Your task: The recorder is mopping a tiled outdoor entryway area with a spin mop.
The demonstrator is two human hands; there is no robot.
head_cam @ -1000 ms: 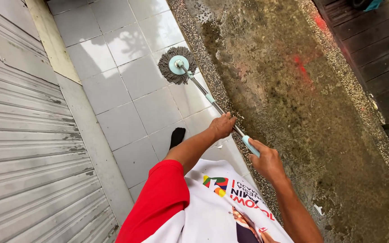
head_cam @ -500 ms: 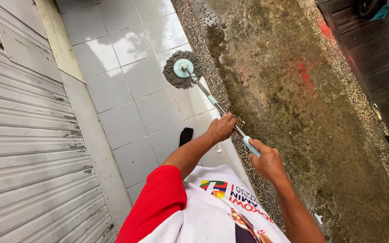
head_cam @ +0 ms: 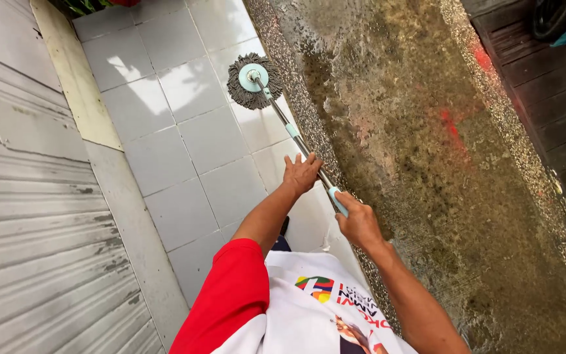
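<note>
A round grey string mop head (head_cam: 254, 80) with a pale teal hub rests on the white tiled floor (head_cam: 185, 118). Its metal handle (head_cam: 289, 131) slants down toward me. My left hand (head_cam: 301, 173) grips the handle partway along. My right hand (head_cam: 358, 221) is closed around the teal grip at the handle's near end. I wear a white shirt with red sleeves.
A grey rolling metal shutter (head_cam: 27, 229) runs along the left. To the right of the tiles lies a pebbled strip (head_cam: 296, 85), then wet, stained concrete (head_cam: 414, 131) with red marks. Dark planks (head_cam: 558, 85) fill the top right corner.
The mop head sits lower and farther left in the frame than before. Both hands keep their grip on the handle.
</note>
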